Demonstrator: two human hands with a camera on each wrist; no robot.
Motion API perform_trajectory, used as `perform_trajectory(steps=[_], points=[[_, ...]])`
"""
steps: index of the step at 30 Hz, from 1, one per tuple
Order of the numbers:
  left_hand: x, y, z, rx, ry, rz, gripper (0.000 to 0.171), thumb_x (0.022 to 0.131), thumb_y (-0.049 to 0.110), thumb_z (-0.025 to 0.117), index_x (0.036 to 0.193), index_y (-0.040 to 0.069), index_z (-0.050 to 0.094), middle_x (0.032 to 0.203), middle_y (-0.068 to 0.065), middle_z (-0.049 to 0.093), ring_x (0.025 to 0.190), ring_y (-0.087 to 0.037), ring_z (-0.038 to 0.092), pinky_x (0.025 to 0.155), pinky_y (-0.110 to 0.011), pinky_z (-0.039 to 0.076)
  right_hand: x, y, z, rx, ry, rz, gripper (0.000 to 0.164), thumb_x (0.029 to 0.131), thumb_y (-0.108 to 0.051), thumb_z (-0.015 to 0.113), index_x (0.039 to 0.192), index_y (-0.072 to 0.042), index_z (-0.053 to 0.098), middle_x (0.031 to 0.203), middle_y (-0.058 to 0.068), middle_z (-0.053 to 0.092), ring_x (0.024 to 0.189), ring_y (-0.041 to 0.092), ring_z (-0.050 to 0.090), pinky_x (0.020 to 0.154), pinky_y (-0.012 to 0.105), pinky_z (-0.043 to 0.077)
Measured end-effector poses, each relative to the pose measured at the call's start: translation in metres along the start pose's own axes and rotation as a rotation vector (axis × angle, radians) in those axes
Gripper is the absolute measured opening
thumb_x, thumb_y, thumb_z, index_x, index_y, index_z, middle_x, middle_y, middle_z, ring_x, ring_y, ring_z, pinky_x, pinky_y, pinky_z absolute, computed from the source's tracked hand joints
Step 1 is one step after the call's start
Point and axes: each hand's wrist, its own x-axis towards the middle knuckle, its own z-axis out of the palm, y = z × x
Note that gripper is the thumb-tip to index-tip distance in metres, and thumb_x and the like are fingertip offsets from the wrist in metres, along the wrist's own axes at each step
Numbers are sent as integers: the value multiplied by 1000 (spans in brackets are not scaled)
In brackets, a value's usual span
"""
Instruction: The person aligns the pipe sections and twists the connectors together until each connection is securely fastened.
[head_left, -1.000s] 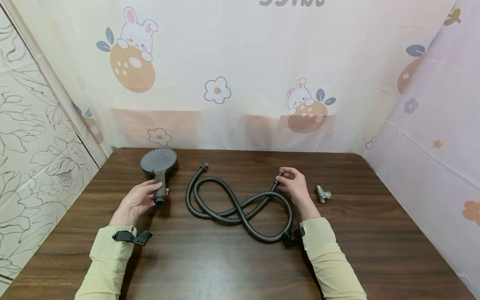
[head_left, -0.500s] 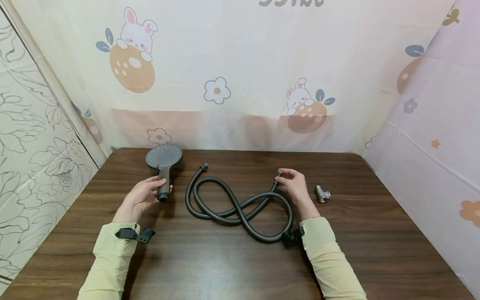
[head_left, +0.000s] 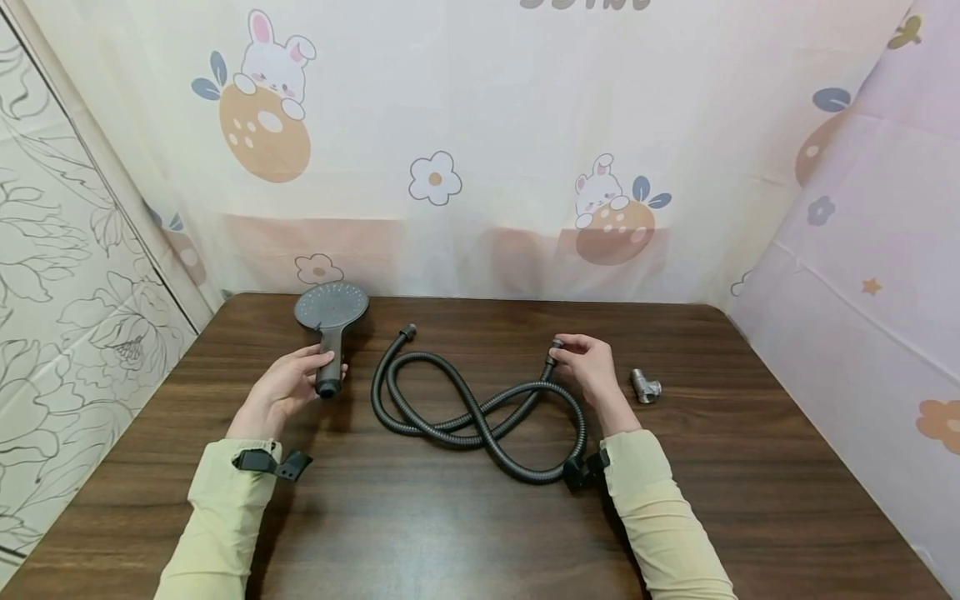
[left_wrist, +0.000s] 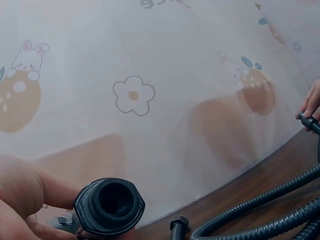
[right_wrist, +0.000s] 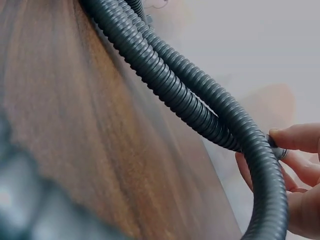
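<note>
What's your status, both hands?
Left hand gripping shower head. Right hand pinching one hose end. Hose loops lying between them; metal fitting untouched, far right.

Grips a hollow-ended black handle (left_wrist: 110,221) in the left hand (left_wrist: 30,197) and pinches one hose end (left_wrist: 306,120) in the right hand (left_wrist: 312,103).

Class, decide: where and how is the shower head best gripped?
Probably by its slim handle, coming from the left as the left hand does: it is narrower than the wide round face, and this leaves the hollow end uncovered.
</note>
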Motion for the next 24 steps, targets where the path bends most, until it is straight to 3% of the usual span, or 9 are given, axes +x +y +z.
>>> perform_trajectory(steps=[6,13,16,20,24], points=[[3,0,1,-3,-9,-1,72,97,14,42,144,4,-10,149,-23,-1,82,-5,61,74,-24,49,-1,-3,1,-47,1,-35,43,83,-8,64,123,1,52,102,7,54,76,2,57,85,41,49],[2,1,5,-17,-3,-15,72,97,13,42,144,5,-11,149,-22,-2,83,-6,61,74,-24,49,-4,-3,2,-114,-49,-39,53,79,-6,69,128,-6,48,117,17,54,85,5,57,74,20,49],[2,1,6,-15,-2,-17,72,97,13,42,145,5,-11,149,-22,-2,82,-6,61,74,-24,49,-3,-2,2,-125,-49,-56,54,79,-6,69,128,-6,48,116,18,56,83,2,57,72,19,48],[3,1,8,-13,-6,-16,72,96,13,43,145,5,-10,148,-22,1,81,-6,62,73,-24,48,-2,-2,2,-69,-62,-50,53,80,-4,67,129,-5,47,111,16,56,79,1,59,76,26,52],[3,0,9,-11,-8,-12,70,96,12,43,145,4,-7,145,-22,8,81,-7,62,73,-25,49,-1,-2,2,10,-95,-36,52,82,-1,64,130,-7,45,107,12,56,83,11,64,78,36,52]])
